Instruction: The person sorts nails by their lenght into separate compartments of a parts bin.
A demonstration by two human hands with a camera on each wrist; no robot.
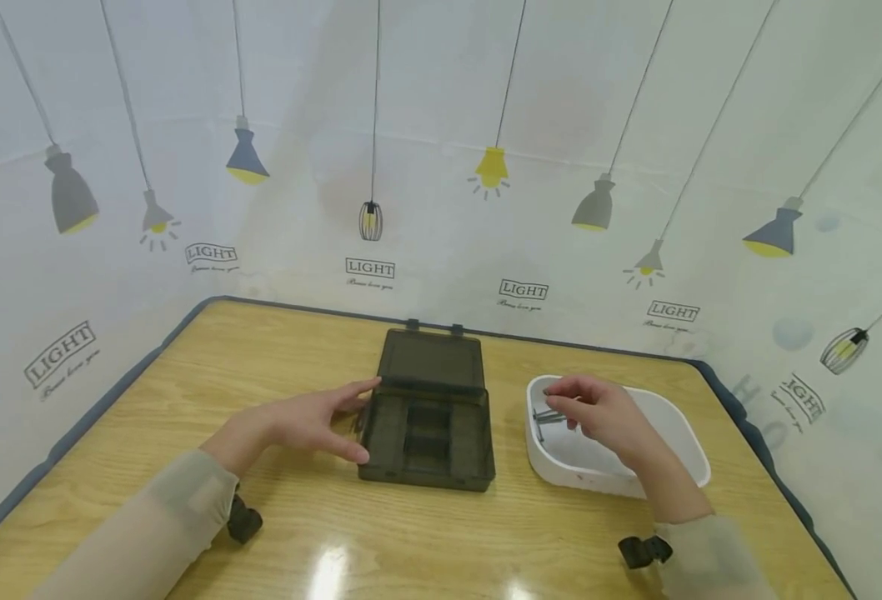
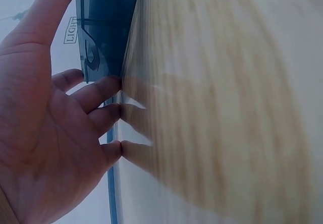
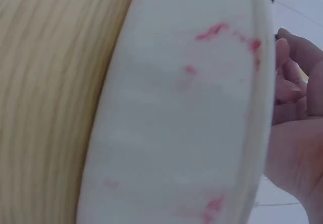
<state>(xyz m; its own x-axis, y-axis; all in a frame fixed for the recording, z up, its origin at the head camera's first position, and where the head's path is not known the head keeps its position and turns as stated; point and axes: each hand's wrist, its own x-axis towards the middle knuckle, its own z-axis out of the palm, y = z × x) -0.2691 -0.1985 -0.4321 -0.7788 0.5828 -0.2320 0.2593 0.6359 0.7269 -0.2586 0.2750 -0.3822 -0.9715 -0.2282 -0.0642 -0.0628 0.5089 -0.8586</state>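
A dark see-through plastic box (image 1: 427,475) stands on the table with its lid (image 1: 430,360) swung back. Its inside has dividers. My left hand (image 1: 313,425) rests at the box's left side, thumb near the front corner and fingers spread; in the left wrist view the left hand (image 2: 60,118) has its fingertips down at the tabletop beside the box's latch (image 2: 92,55). Over the left end of a white tray (image 1: 674,425), my right hand (image 1: 598,412) pinches a small dark metal piece (image 1: 548,392) between thumb and fingertips. Thin metal pieces (image 1: 549,417) lie in the tray beneath it.
The wooden table (image 1: 283,517) ends at a dark blue edge against a white printed curtain (image 1: 441,167) with lamp pictures. Red smudges mark the tray's outer wall (image 3: 171,118). A black strap (image 1: 244,518) is on each wrist.
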